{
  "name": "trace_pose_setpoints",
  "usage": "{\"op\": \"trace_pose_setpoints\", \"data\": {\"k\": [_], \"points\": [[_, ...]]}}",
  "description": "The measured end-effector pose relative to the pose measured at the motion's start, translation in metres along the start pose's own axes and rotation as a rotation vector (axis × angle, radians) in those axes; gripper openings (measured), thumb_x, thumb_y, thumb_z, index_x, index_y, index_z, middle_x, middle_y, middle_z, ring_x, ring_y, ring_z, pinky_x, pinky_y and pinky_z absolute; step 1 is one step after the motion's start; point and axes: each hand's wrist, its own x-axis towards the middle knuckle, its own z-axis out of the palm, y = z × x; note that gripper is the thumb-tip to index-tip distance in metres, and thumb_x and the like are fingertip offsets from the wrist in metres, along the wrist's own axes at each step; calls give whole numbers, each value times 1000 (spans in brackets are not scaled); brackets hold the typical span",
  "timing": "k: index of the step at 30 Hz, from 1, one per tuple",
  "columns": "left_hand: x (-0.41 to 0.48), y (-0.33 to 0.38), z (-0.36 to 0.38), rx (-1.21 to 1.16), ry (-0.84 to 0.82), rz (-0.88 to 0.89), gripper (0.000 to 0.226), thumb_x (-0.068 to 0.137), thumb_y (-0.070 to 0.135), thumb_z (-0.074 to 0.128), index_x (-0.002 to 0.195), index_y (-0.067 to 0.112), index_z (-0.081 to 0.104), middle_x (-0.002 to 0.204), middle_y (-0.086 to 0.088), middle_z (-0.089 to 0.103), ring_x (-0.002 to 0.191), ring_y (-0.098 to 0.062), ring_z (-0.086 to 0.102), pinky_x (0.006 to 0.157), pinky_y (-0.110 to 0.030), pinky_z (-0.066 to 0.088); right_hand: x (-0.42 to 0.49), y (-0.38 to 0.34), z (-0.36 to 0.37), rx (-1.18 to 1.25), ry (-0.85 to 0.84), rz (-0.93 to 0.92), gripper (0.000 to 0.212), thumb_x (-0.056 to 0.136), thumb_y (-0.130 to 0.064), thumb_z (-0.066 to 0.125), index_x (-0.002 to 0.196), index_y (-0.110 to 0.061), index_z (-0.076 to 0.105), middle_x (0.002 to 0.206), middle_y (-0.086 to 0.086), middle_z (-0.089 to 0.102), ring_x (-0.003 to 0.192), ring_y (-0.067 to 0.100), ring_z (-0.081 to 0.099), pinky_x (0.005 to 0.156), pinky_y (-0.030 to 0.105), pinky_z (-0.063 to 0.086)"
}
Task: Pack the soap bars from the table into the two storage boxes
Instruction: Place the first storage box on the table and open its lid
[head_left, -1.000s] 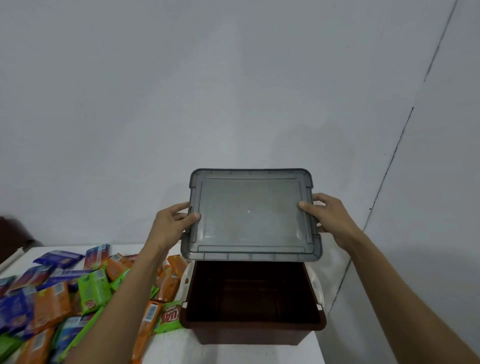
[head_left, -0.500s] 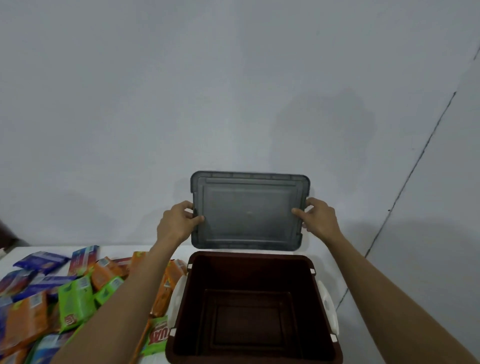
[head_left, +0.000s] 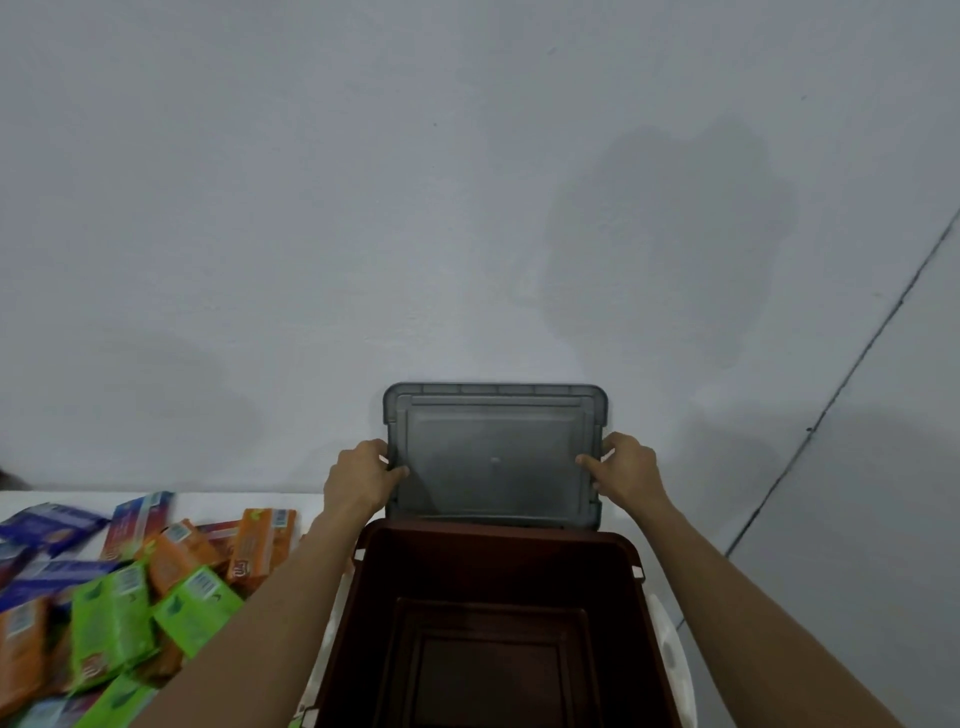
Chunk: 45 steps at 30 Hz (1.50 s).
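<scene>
We see the box (head_left: 374, 597) open on the worktop (head_left: 218, 506) | lid (head_left: 493, 457) tilted up just behind its far rim | left grip (head_left: 363, 480) clamped on the lid's left edge, right grip (head_left: 626, 475) on its right edge, our thumbs on its near face | soap bars (head_left: 111, 623) heaped on the worktop left of the box

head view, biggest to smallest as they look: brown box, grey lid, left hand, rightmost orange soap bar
1. brown box, nearest the camera, so enlarged
2. grey lid
3. left hand and rightmost orange soap bar: too alike to rank
</scene>
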Motion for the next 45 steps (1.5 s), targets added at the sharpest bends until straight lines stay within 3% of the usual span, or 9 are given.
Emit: {"op": "trace_pose_setpoints", "data": {"k": [5,9,14,19,22,25,30,38,45], "points": [[-1,-16,-5,-216,-27,-35,53,82,44,73,121,10,63,102,-11,74,93,-28,68,86,-47,56,-12,1,-3,94,-41,60,66,89,-46,67,133,0,51,118,21,67,105,33,65,94,36,50],[-29,-21,-21,-180,-77,54,50,86,56,63,114,15,67,103,-9,73,85,-20,69,77,-42,59,-38,1,-25,69,-80,36,61,91,-49,62,132,-5,53,127,18,61,113,32,60,97,40,49],[-80,-28,-52,-147,-347,68,37,84,53,66,106,23,67,99,-1,68,80,-15,68,63,-29,58,-86,9,-54,-52,-313,43,51,85,-58,64,116,-17,64,116,7,64,100,22,63,81,34,53],[-115,-44,-63,-165,-459,72,20,85,38,72,96,38,56,115,-3,64,97,-14,58,88,-37,52,-135,23,-59,-149,-420,77,42,83,-61,64,107,-28,55,108,4,65,85,17,66,61,26,55],[-122,-46,-60,-221,-417,67,24,83,33,74,89,44,54,121,-8,64,96,-15,55,88,-40,51,-147,25,-51,-144,-350,23,40,86,-55,64,103,-18,60,94,2,67,75,12,64,53,19,47],[-120,-50,-58,-269,-402,47,24,80,36,76,92,42,57,123,-8,65,103,-21,58,93,-47,51,-148,26,-47,-46,-259,-24,37,86,-51,66,96,-16,67,91,3,71,82,13,64,62,16,43],[-107,-54,-51,-335,-365,22,67,72,49,76,130,20,59,130,-11,63,121,-30,56,99,-53,48,-129,26,-42,98,-237,-18,35,86,-49,67,101,-17,70,93,3,73,88,16,67,69,22,48],[-81,-39,-38,-419,-235,33,52,82,42,72,129,22,61,124,-13,66,121,-31,57,99,-48,46,-87,25,-26,212,-169,23,34,91,-51,61,103,-19,68,86,14,74,85,30,70,74,38,54],[-77,-44,-32,-442,-174,-7,60,74,58,72,125,29,64,124,-9,66,119,-28,58,100,-50,47,-80,21,-14,146,-87,28,41,94,-49,57,115,-15,66,120,10,67,108,29,62,90,37,46]]}}
